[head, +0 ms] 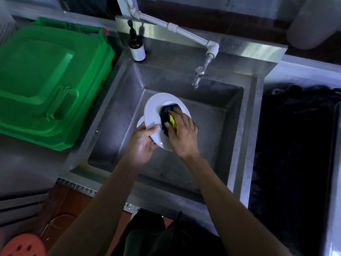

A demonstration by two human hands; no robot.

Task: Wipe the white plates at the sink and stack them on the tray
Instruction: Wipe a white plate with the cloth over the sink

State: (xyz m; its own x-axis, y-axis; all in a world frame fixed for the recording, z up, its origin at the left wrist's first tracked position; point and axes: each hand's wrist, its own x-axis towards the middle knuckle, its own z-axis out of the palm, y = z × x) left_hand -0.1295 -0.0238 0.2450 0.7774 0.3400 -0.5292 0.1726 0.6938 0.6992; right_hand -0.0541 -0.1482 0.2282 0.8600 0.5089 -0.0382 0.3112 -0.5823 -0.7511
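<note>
Steel sink (238,115), tilted plate (156,109) — sponge (168,116)

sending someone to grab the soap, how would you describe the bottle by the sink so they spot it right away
Start at the steel sink and go to its back left corner, left of the white pipe feeding the tap. The bottle stands upright on the rim there. It is the only dark brown thing, with a black pump top and a pale label, right of the green tray.

Brown pump bottle (137,47) upright on the steel ledge behind the basin, left of the white pipe (177,30) and metal tap (199,75). Green plastic lid (51,80) far left. Orange perforated disc (23,245) bottom-left on the floor.
</note>
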